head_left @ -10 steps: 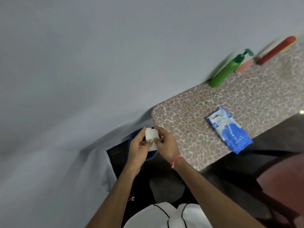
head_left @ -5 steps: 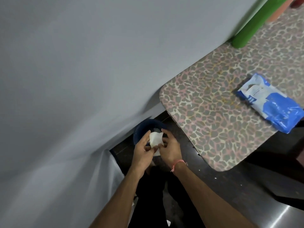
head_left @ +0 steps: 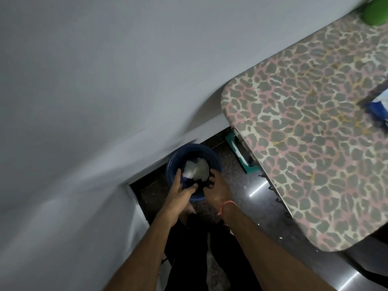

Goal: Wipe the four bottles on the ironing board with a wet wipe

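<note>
Both hands hover over the rim of a dark blue bin (head_left: 174, 164) standing on the floor by the wall. My left hand (head_left: 181, 191) has straight fingers and holds nothing. Spread loosely beside it, the fingers of my right hand (head_left: 218, 187) are empty too. A crumpled white wet wipe (head_left: 197, 169) lies inside the bin, just beyond my fingertips. Only the base of a green bottle (head_left: 375, 9) shows at the top right corner on the leopard-print ironing board (head_left: 304, 154). The other bottles are out of view.
A blue wet-wipe packet (head_left: 378, 108) lies on the board at the right edge of view. A teal object (head_left: 237, 152) sits on the dark floor under the board's end. A grey wall fills the left.
The view tilted down and the hands dropped to the bin. The wipe both hands were holding now lies in the bin, and the fingers have opened.
</note>
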